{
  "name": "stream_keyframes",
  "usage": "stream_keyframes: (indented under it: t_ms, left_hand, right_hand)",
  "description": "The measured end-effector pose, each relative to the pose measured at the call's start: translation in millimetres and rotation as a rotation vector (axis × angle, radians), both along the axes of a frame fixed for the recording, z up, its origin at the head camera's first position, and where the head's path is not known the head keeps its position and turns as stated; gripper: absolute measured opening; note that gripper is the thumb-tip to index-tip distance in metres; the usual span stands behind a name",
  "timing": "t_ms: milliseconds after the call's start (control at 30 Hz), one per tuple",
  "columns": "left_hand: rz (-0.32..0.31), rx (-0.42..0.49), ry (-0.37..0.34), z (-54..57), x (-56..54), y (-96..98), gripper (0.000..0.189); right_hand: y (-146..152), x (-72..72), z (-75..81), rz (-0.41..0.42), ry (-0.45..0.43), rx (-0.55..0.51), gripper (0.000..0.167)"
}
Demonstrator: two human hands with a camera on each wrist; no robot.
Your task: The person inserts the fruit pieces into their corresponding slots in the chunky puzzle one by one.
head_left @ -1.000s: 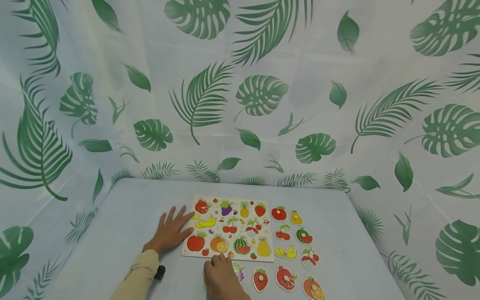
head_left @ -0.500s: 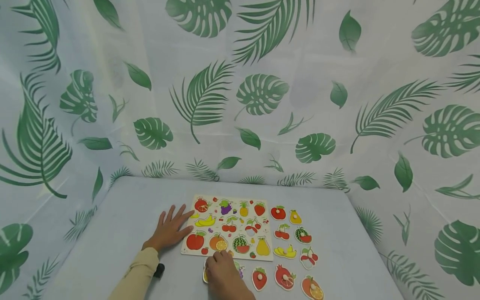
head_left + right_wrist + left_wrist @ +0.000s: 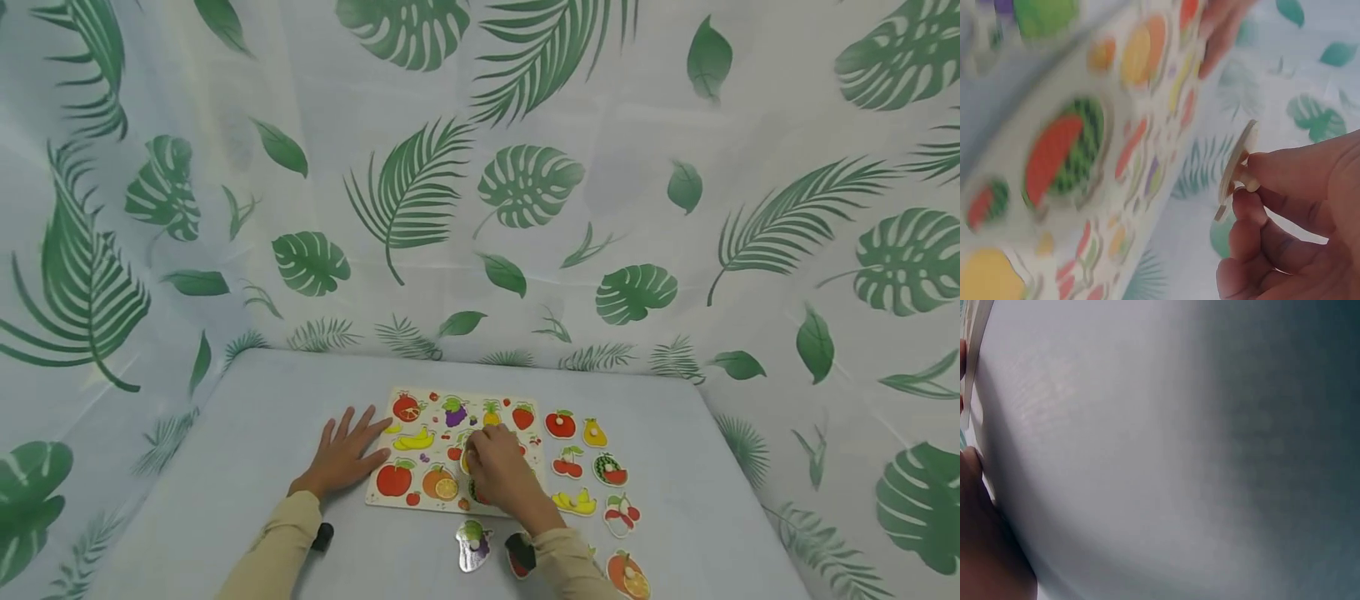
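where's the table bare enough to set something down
Bare table: left of the left hand, between the puzzle board and leafy curtain, right of the loose fruit pieces, and in front of the board between the left sleeve and grape piece. Crowded: along the board's right edge, and around the right sleeve, amid loose pieces.

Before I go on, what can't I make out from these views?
Picture on the held piece: right wrist view, seen nearly edge-on; head view, the right hand covers most of it.
Red piece by the right sleeve: head view, partly hidden by the dark wrist device.
Left hand: left wrist view, cut off by the left edge.
Puzzle board: right wrist view, fine detail blurred.
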State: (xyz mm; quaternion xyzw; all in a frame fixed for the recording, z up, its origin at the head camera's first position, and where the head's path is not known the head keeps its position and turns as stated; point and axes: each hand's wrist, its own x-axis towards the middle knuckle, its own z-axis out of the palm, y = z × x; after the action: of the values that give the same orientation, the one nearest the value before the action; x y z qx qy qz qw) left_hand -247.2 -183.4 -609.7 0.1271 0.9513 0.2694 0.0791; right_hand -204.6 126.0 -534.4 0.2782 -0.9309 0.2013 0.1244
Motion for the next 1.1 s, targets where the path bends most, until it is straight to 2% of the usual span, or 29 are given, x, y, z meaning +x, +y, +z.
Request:
stream_keyframes:
  t_ms: [133,367,500,600,767,933,1100]
  left_hand:
    - [0.000,0.000,-0.016,-0.4,-0.1,1.9,0.067]
    - [-0.006,-0.006,-0.004,0.6,-1.0,-0.2,0.067]
    - [-0.007,0.011,-0.001,2.6,-1.9,-0.8,0.067]
    - [-0.002,0.017,0.008,-5.3,-4.7,-2.9,0.068]
    - [-0.003,0.006,0.050,-19.0,-10.3,-5.5,0.071]
    - [-0.010,0.029,0.034,-7.9,-5.1,-4.6,0.069]
    - [-0.009,0.007,-0.003,-3.2,-3.4,-2.6,0.068]
  right_hand:
    - [14.1,-24.7,9.1,0.008,-0.044,-0.043,0.010]
    - [24.6,-73.2,21.6,0.021,0.031,-0.037,0.007]
    - [29.6,-97.7,26.3,0.007,0.030,-0.014,0.004]
    - [32.0,-112.3,28.1,-0.011,-0.008,0.009,0.004]
    - [36.4,-130.3,25.0,-0.061,-0.117,0.054,0.009]
    - [38.9,-139.8,7.4,-0.066,-0.154,0.064,0.012]
    - [37.8,-136.4,-12.1,-0.072,-0.243,0.057,0.011]
